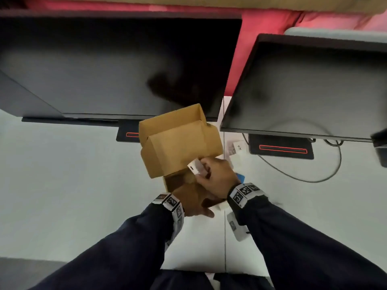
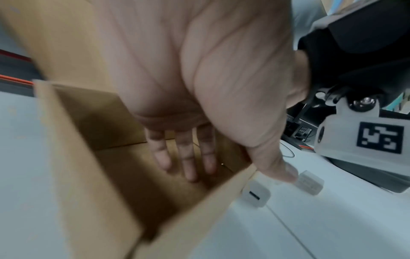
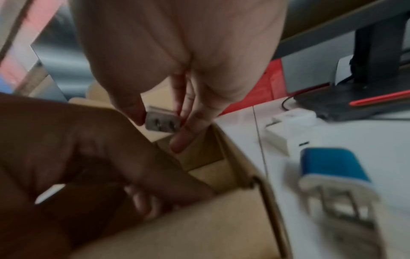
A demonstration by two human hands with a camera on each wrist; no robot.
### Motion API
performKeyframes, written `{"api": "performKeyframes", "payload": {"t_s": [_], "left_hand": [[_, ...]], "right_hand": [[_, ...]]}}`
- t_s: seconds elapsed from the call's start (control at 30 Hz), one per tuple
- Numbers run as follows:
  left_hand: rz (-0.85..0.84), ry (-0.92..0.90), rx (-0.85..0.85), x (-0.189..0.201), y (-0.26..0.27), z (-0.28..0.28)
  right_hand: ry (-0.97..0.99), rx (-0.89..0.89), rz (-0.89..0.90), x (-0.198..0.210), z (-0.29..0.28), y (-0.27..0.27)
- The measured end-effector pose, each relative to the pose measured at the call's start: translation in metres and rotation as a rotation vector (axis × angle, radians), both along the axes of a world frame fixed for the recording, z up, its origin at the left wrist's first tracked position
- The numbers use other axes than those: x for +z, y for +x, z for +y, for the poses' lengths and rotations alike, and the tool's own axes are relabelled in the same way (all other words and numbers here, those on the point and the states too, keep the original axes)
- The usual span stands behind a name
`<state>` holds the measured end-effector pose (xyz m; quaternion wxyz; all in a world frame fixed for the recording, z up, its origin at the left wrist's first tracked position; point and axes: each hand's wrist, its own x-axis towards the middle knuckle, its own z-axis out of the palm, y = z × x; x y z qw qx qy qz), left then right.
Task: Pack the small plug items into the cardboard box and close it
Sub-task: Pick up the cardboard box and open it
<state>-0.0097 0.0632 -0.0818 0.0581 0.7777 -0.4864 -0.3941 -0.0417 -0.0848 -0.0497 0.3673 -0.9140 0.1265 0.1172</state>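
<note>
The right hand point(image 1: 216, 178) pinches a small white plug point(image 1: 196, 166) between thumb and fingers point(image 3: 180, 140), just over the open cardboard box point(image 1: 180, 143); its long axis seems to run toward the box's raised lid, slotted end leading. The left hand point(image 1: 191, 203) lies inside the box, fingers point(image 2: 186, 157) straight against the floor, thumb over the right wall. Right of the box on the white desk point(image 1: 73, 174) lie a blue-backed plug point(image 3: 332, 168) and more white plugs point(image 2: 256, 194). Beyond the box stand two monitors point(image 1: 117, 65).
</note>
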Motion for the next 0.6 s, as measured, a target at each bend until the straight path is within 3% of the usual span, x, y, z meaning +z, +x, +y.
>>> {"api": "performKeyframes", "payload": {"t_s": [0.07,0.13,0.2,0.33,0.47,0.53,0.6], "left_hand": [[-0.072,-0.110,-0.022,0.002,0.002,0.020],[-0.132,-0.331,0.068,0.006,0.006,0.041],[-0.229,-0.465,0.264,0.005,0.007,0.063],[-0.378,-0.425,0.784,-0.004,0.006,0.090],[-0.146,-0.244,1.191,-0.010,0.014,0.092],[0.048,-0.206,1.278,-0.008,0.017,0.089],[0.134,-0.200,1.282,-0.008,0.019,0.083]], "right_hand": [[-0.048,0.024,0.075,-0.005,0.012,-0.001],[-0.098,0.033,0.085,-0.010,0.018,-0.002],[-0.128,0.048,0.084,-0.013,0.022,-0.002],[-0.184,0.133,0.159,-0.020,0.032,-0.002],[-0.229,0.164,0.207,-0.027,0.038,-0.001],[-0.243,0.155,0.216,-0.028,0.040,0.002],[-0.231,0.144,0.223,-0.028,0.041,0.005]]}}
